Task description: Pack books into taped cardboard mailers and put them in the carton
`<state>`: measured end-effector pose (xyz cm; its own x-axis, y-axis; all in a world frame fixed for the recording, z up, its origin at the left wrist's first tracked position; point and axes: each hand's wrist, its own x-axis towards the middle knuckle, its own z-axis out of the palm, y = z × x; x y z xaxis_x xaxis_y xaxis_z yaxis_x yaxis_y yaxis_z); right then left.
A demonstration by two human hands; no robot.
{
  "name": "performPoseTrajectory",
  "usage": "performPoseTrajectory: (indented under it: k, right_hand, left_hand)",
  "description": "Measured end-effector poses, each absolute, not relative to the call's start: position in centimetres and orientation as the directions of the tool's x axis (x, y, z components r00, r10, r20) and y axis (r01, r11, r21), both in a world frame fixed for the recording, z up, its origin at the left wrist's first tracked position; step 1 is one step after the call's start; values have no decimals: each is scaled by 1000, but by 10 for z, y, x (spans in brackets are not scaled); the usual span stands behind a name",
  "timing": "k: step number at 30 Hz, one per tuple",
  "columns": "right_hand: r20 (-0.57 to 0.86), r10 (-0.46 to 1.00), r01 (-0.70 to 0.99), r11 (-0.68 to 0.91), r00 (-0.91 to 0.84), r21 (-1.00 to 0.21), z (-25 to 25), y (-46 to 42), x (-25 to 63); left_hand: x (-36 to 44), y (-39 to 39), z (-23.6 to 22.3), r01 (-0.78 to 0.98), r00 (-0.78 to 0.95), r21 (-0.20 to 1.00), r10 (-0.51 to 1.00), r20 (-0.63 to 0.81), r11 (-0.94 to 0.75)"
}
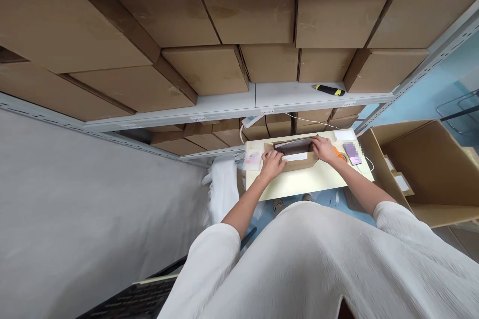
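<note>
On the pale yellow table (284, 190) stands a small cardboard box (301, 164) with its top open. A white label (295, 156) is on its near side, and a pale sheet or lining shows inside. My left hand (273, 164) grips the box's left end with bent fingers. At the right end, my right hand (324, 149) has its fingers closed over the far corner. An orange object (340, 154), perhaps a tape roll, lies beside my right wrist. Next to it is a purple, partly blurred phone-like item (352, 153).
A shelf rack holding several cardboard boxes (245, 10) rises behind the table. A utility knife (329, 90) rests on its shelf. On the right stands a large open carton (445, 169) with smaller boxes inside. White wrapping material (223, 189) hangs at the table's left.
</note>
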<state>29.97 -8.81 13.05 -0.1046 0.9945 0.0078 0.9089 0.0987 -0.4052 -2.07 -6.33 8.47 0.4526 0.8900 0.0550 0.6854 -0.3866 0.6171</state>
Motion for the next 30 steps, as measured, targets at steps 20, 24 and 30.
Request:
performPoseTrajectory:
  k: [20, 24, 30]
  right_hand:
    - [-191, 945, 942, 211, -265, -263, 91, -55, 291]
    - [-147, 950, 932, 225, -274, -283, 82, -50, 285]
    - [-162, 949, 923, 206, -269, -325, 80, -45, 282]
  left_hand:
    - [-47, -81, 71, 630, 623, 627, 780, -57, -458]
    - [-48, -81, 69, 616, 631, 642, 774, -55, -456]
    - [-60, -72, 62, 540, 478, 749, 873, 101, -383]
